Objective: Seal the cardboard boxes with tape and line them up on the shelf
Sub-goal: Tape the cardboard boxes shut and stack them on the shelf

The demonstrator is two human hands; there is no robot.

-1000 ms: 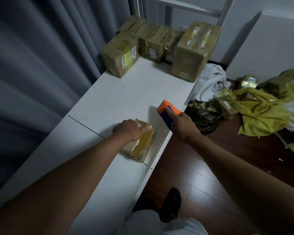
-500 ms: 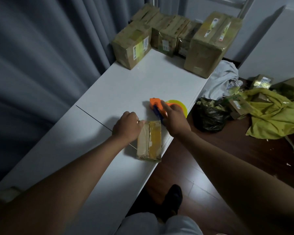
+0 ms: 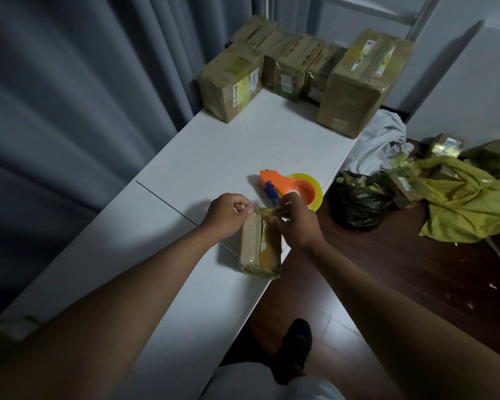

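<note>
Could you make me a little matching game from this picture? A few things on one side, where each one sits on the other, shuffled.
Things:
1. tape dispenser
2. small box
3. black bag
4. big box

Places:
A. on the floor beside the shelf
B. far end of the shelf, right side
C. between both hands
D. lying on the shelf just beyond the hands

Pairs: 1-D, 2-C, 3-A, 4-B

Single view: head-worn wide-angle camera, looking forward and steeply down along long white shelf top [image 3: 220, 157]. Forearms enter from bottom corners; both hands meet near frame centre, close to lens. Grey curtain [image 3: 70, 111] fills left side, dark wooden floor [image 3: 373, 284] right. Stacked brown cardboard boxes [image 3: 355, 82] sit far, at top. Edges curve from lens distortion.
</note>
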